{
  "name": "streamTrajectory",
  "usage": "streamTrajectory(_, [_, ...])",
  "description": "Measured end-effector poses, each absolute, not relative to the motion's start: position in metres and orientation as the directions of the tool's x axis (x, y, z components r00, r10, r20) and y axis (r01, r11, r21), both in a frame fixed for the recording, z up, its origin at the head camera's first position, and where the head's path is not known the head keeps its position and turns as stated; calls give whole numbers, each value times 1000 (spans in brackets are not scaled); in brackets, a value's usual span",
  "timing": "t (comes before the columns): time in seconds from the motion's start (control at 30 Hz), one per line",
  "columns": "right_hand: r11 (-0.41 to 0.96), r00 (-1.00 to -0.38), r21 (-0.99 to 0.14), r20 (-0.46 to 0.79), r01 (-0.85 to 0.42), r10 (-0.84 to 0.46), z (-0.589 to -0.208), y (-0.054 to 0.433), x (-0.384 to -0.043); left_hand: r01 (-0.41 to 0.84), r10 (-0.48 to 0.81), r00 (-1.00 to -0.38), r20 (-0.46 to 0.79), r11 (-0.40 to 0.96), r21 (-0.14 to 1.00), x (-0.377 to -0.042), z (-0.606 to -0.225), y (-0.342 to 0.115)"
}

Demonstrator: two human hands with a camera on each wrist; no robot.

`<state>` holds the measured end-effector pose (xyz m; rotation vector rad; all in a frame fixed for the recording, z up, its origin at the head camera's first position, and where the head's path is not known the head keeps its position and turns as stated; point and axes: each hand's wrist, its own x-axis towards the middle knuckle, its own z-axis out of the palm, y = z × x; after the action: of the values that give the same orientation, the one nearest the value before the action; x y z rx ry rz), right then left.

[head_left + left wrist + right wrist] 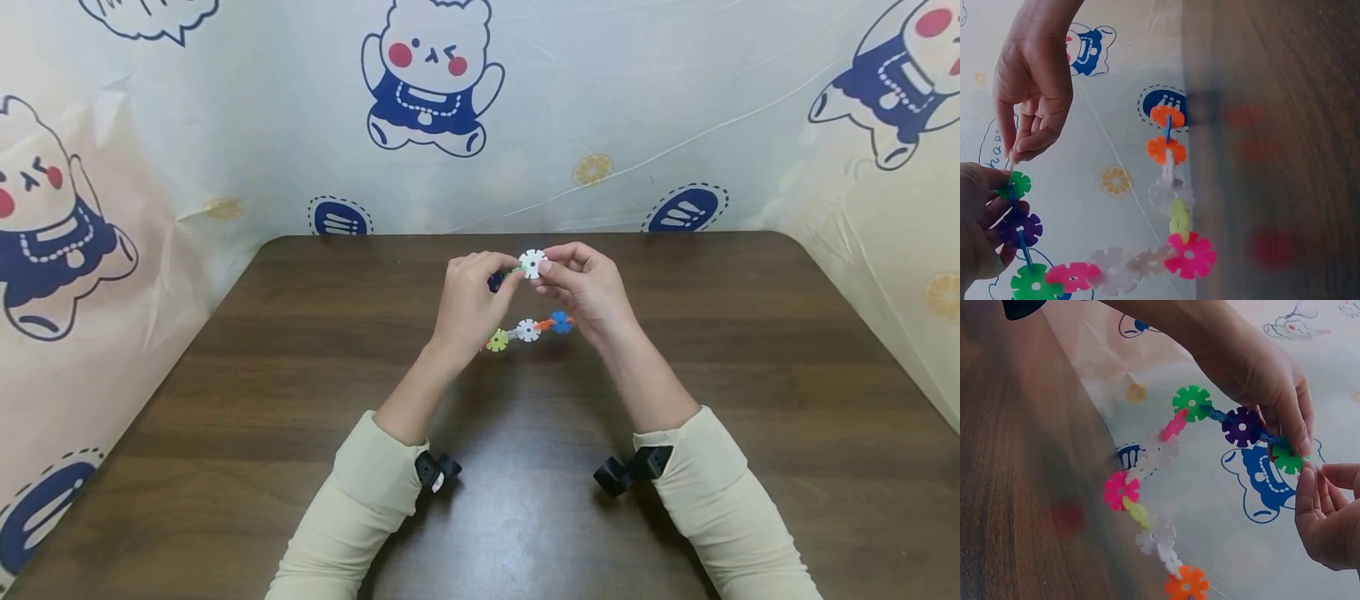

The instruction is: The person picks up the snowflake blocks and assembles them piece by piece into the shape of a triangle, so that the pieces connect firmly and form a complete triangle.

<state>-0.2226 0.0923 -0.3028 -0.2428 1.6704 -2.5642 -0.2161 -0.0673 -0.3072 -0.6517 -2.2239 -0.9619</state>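
Observation:
At the table's far side, my left hand (pixel 472 300) pinches a green notched snowflake disc (pixel 1287 460) at one end of a chain of interlocking plastic discs. My right hand (pixel 588 287) holds a white snowflake disc (pixel 532 264) between thumb and fingers, its edge meeting the green one. Both hands' fingertips nearly touch. From the green disc the chain hangs in a loop: a purple disc (pixel 1020 228), another green disc (pixel 1037 284), pink, white and yellow pieces, then an orange disc (pixel 1166 151) towards the other end. In the right wrist view the white disc is mostly hidden by fingers.
The dark brown wooden table (pixel 225 433) spreads beneath both forearms. Behind and beside it hangs a pale sheet (pixel 600 83) printed with cartoon bears. Black wrist cameras (pixel 633 471) are strapped over the cream sleeves (pixel 375 483).

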Motion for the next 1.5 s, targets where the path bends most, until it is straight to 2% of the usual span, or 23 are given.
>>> streamTrajectory(0.23, [-401,-981,-916,101,-25,-169,-302,94,-220,656,175,-665,726,603,455,-214,-310,-68])
streamTrajectory(0.7, [-291,-990,-954,100,-66,-104,-311,129,-226,722,67,-545,836,544,427,-215,-308,-78])
streamTrajectory(0.9, [-88,-999,-996,37,-34,-35,-319,145,-233,739,20,-507,862,526,422,-214,-303,-84])
streamTrajectory(1.13, [161,-998,-987,-29,20,-53,-336,154,-245,748,-11,-487,873,510,424,-212,-300,-85])
streamTrajectory(1.27, [185,-994,-982,-55,37,-94,-343,156,-250,763,-37,-455,890,498,411,-213,-298,-85])
streamTrajectory(1.5, [121,-992,-991,-76,64,-105,-345,152,-254,792,-68,-403,913,475,385,-212,-298,-85])
